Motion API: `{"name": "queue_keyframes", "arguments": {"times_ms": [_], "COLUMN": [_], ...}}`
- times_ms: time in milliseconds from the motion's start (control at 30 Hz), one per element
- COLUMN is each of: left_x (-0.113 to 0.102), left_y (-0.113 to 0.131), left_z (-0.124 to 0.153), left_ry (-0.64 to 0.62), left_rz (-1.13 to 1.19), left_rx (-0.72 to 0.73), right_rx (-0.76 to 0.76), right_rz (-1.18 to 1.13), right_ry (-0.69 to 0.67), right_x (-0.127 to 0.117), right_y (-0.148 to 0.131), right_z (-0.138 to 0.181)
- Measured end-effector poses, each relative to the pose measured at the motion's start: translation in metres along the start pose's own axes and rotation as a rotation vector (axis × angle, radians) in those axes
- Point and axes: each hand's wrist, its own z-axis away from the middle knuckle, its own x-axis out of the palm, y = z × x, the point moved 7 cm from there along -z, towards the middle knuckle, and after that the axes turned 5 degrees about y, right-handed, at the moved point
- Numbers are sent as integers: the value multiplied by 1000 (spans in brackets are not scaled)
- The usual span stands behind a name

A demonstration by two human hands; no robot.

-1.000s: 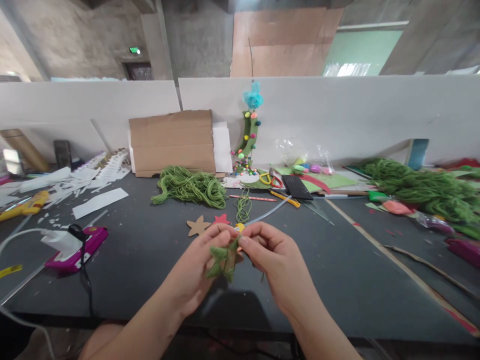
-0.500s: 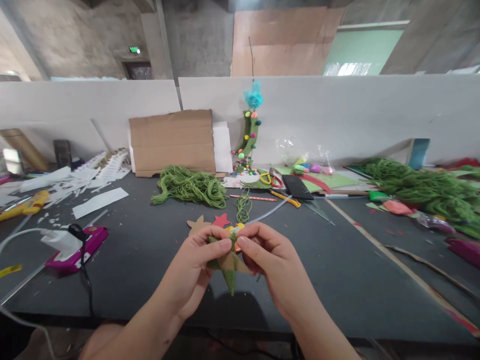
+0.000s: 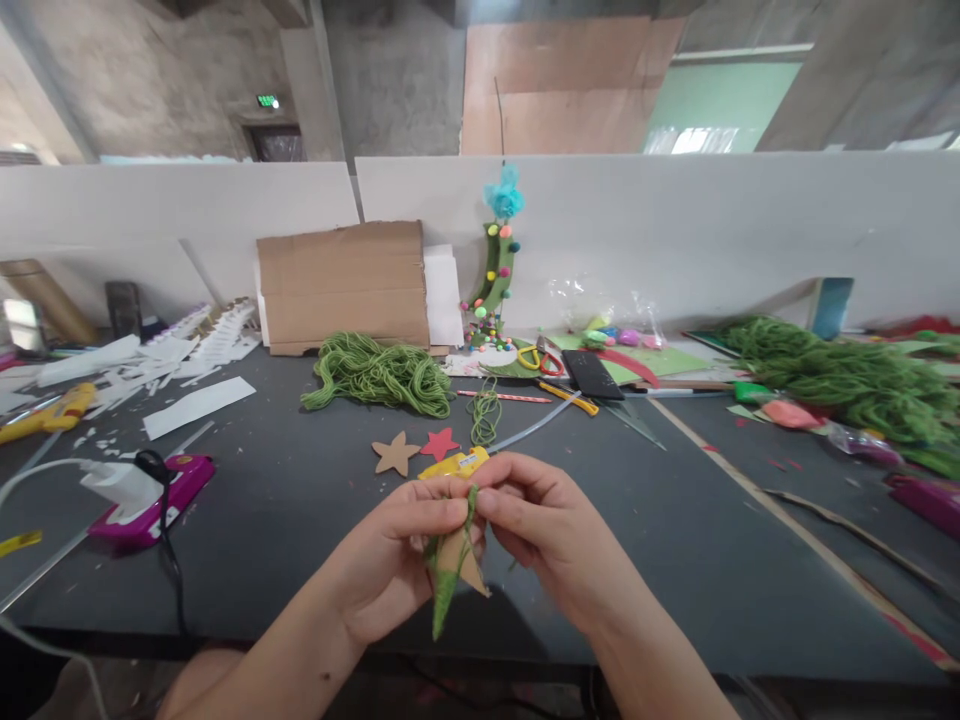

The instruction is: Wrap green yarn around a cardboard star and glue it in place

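Observation:
A cardboard star (image 3: 452, 560), partly wrapped in green yarn, hangs from the fingers of my left hand (image 3: 401, 545), which is closed on it. One green-wrapped point tilts down toward me, and a bare brown point shows beside it. My right hand (image 3: 541, 520) is closed in a pinch on green yarn (image 3: 472, 503) at the star's upper edge; the fingertips of both hands nearly meet. Just beyond them lies a yellow glue gun (image 3: 450, 466), partly hidden by the hands. A plain cardboard star (image 3: 395, 454) and a small red star (image 3: 439, 443) lie on the table nearby.
Behind are a green yarn bundle (image 3: 379, 375), scissors (image 3: 541, 360), a yellow cutter (image 3: 570, 398) and a decorated green crescent (image 3: 498, 270). At left sits a purple power strip (image 3: 184, 490) with cables. More green yarn (image 3: 847, 385) lies at right.
Both hands and the wrapped star have come slightly lower and nearer, with the star's point now hanging further down. More of the plain star and glue gun shows beyond them.

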Motion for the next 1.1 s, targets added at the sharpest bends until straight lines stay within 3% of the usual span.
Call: {"name": "queue_keyframes", "arguments": {"times_ms": [100, 267, 367, 467, 700, 833, 1100], "left_x": [3, 0, -4, -8, -7, -7, -6], "left_y": [3, 30, 34, 34, 28, 25, 15], "left_z": [0, 7, 8, 9, 10, 9, 5], "left_ry": [25, 194, 275, 357, 365, 347, 242], "left_rz": [-60, -379, -513, -499, -286, -233, -108], "left_rx": [35, 347, 395, 411, 359, 335, 246], "right_rx": [-39, -134, -175, -174, -44, 39, 55], "right_rz": [79, 283, 402, 403, 95, -21, -76], "right_ry": [60, 275, 323, 285, 180, 136, 81], "right_x": [-5, -15, -14, -8, -3, 1, 1], "right_y": [-3, -13, -17, -17, -7, -1, -4], "right_z": [1, 3, 3, 3, 3, 2, 3]}}
